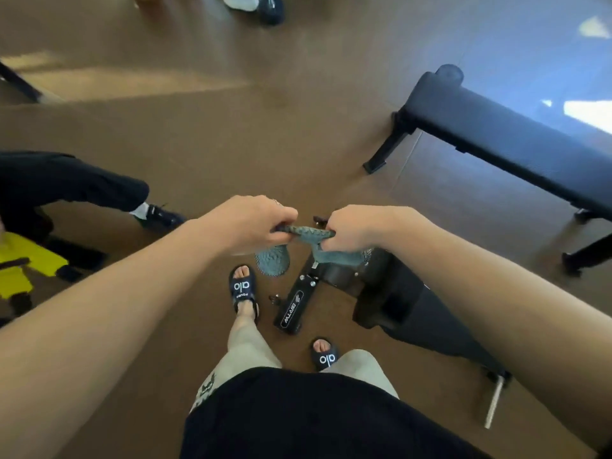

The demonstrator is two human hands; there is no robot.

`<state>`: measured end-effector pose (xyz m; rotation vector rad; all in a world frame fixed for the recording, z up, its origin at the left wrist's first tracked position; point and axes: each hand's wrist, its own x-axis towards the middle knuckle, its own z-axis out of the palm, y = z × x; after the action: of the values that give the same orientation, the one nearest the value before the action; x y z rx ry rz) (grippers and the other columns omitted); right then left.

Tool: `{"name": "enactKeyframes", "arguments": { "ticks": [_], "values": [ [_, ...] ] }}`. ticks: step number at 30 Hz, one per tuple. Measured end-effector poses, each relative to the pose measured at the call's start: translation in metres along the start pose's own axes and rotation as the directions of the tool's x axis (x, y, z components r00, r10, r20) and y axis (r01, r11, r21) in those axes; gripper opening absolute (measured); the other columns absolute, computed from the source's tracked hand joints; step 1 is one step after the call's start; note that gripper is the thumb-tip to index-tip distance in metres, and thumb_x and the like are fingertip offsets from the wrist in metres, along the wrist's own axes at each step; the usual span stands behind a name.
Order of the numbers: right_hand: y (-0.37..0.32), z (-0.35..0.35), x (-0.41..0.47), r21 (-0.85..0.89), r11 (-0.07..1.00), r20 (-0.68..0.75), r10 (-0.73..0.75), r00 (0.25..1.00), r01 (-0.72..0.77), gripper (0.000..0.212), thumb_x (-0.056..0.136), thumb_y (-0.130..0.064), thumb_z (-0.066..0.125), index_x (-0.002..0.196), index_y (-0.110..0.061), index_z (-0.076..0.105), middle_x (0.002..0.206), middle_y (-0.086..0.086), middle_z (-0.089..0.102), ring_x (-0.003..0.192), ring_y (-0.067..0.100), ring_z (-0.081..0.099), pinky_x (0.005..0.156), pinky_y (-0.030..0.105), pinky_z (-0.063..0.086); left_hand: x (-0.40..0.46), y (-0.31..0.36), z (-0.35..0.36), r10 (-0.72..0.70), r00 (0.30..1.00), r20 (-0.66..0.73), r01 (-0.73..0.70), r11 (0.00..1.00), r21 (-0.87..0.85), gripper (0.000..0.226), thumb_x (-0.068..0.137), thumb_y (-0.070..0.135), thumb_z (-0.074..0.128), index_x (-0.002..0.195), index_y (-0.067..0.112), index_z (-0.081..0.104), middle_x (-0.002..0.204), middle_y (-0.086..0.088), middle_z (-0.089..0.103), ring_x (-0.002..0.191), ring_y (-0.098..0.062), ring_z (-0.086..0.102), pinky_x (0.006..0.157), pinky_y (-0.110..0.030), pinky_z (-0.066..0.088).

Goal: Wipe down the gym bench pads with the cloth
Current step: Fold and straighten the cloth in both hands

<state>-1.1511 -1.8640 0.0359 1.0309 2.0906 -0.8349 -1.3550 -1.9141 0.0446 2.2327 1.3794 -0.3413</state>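
Above the brown floor (pixel 205 134), out in front of the person's body, both hands hold a grey-blue textured cloth (pixel 306 234) stretched between them. Left hand (pixel 251 223) grips one end with its fingers (pixel 281 231) curled tight round the fabric, and a bunched fold of the cloth hangs down just below that fist. Right hand (pixel 356 228) clamps the other end in the same manner, fingers closed on it, with a further strip of cloth trailing under the wrist toward the right. Directly beneath the hands stands a black gym bench (pixel 397 296), its padded seat running away to the lower right and its base bar, with white lettering, lying on the floor beside the person's feet. The cloth is in the air above this bench and does not touch its pad. A second black bench (pixel 516 150) with a long flat pad stands well apart at the upper right. The person wears black slides (pixel 243 289) with white lettering, light trousers and a dark top. At the left edge are another person's dark trouser leg and shoe (pixel 162 217), with something yellow (pixel 23 266) nearby.
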Motion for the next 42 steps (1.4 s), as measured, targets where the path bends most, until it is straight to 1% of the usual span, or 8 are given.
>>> {"name": "enactKeyframes", "arguments": {
  "ticks": [7, 17, 22, 26, 31, 34, 39, 42],
  "values": [
    [0.006, -0.061, 0.061, 0.389, 0.918, -0.214, 0.173, 0.961, -0.079, 0.017, 0.092, -0.034, 0.071, 0.102, -0.021, 0.071, 0.091, -0.006, 0.067, 0.083, 0.012, 0.063, 0.062, 0.020, 0.046, 0.066, -0.121, -0.064, 0.235, 0.970, 0.061, -0.242, 0.920, 0.307, 0.032, 0.104, 0.055, 0.044, 0.085, 0.028, 0.045, 0.088, 0.011, 0.051, 0.080, -0.017, 0.055, 0.062, -0.031, 0.037],
    [0.005, -0.139, 0.099, 0.527, 0.828, -0.149, 0.313, 0.938, -0.193, 0.020, 0.096, -0.039, 0.065, 0.096, -0.020, 0.071, 0.088, -0.003, 0.069, 0.081, 0.014, 0.064, 0.064, 0.023, 0.045, 0.136, -0.220, -0.140, 0.269, 0.949, 0.163, -0.292, 0.945, 0.146, 0.018, 0.102, 0.042, 0.049, 0.095, 0.028, 0.057, 0.094, 0.006, 0.062, 0.091, -0.022, 0.061, 0.068, -0.035, 0.046],
    [0.029, -0.152, 0.111, 0.606, 0.790, -0.344, 0.371, 0.863, -0.098, 0.026, 0.099, -0.032, 0.064, 0.123, -0.026, 0.056, 0.101, -0.009, 0.062, 0.090, 0.013, 0.064, 0.067, 0.020, 0.047, 0.180, -0.229, -0.167, 0.250, 0.954, 0.165, -0.281, 0.937, 0.207, 0.025, 0.105, 0.042, 0.044, 0.087, 0.026, 0.051, 0.079, 0.005, 0.058, 0.080, -0.024, 0.058, 0.064, -0.034, 0.041],
    [0.062, -0.167, 0.125, 0.571, 0.812, -0.377, 0.388, 0.841, -0.118, 0.007, 0.104, -0.032, 0.055, 0.108, -0.028, 0.059, 0.094, -0.007, 0.065, 0.080, 0.006, 0.059, 0.059, 0.019, 0.039, 0.228, -0.231, -0.186, 0.277, 0.947, 0.161, -0.313, 0.910, 0.272, 0.033, 0.107, 0.049, 0.037, 0.088, 0.026, 0.052, 0.077, 0.006, 0.059, 0.077, -0.023, 0.060, 0.063, -0.035, 0.044],
    [0.136, -0.195, 0.164, 0.533, 0.827, -0.309, 0.387, 0.868, -0.179, 0.022, 0.104, -0.035, 0.050, 0.095, -0.029, 0.069, 0.094, -0.005, 0.068, 0.086, 0.016, 0.063, 0.068, 0.028, 0.046, 0.308, -0.228, -0.227, 0.299, 0.929, 0.217, -0.339, 0.923, 0.179, 0.034, 0.108, 0.048, 0.039, 0.084, 0.028, 0.051, 0.072, 0.008, 0.055, 0.070, -0.018, 0.054, 0.059, -0.033, 0.040],
    [0.183, -0.218, 0.186, 0.568, 0.800, -0.302, 0.422, 0.855, -0.194, 0.026, 0.102, -0.031, 0.050, 0.105, -0.024, 0.075, 0.102, -0.001, 0.068, 0.093, 0.020, 0.063, 0.080, 0.037, 0.055, 0.371, -0.216, -0.251, 0.312, 0.908, 0.281, -0.355, 0.927, 0.119, 0.039, 0.107, 0.050, 0.041, 0.088, 0.023, 0.062, 0.073, 0.006, 0.060, 0.070, -0.015, 0.056, 0.059, -0.031, 0.039],
    [0.249, -0.258, 0.185, 0.703, 0.691, -0.406, 0.582, 0.704, -0.165, 0.006, 0.096, -0.021, 0.062, 0.102, -0.023, 0.066, 0.095, -0.003, 0.061, 0.090, 0.020, 0.059, 0.073, 0.030, 0.041, 0.464, -0.192, -0.295, 0.357, 0.879, 0.317, -0.416, 0.898, 0.142, 0.042, 0.107, 0.048, 0.043, 0.075, 0.022, 0.054, 0.068, 0.003, 0.059, 0.069, -0.019, 0.057, 0.063, -0.034, 0.042],
    [0.285, -0.280, 0.179, 0.786, 0.607, -0.406, 0.651, 0.642, -0.119, 0.015, 0.095, -0.022, 0.066, 0.106, -0.026, 0.056, 0.101, -0.003, 0.063, 0.089, 0.020, 0.061, 0.072, 0.032, 0.047, 0.511, -0.182, -0.323, 0.392, 0.868, 0.305, -0.448, 0.883, 0.142, 0.043, 0.107, 0.047, 0.043, 0.070, 0.026, 0.048, 0.063, 0.004, 0.055, 0.065, -0.019, 0.055, 0.059, -0.034, 0.038]
  ]
}}
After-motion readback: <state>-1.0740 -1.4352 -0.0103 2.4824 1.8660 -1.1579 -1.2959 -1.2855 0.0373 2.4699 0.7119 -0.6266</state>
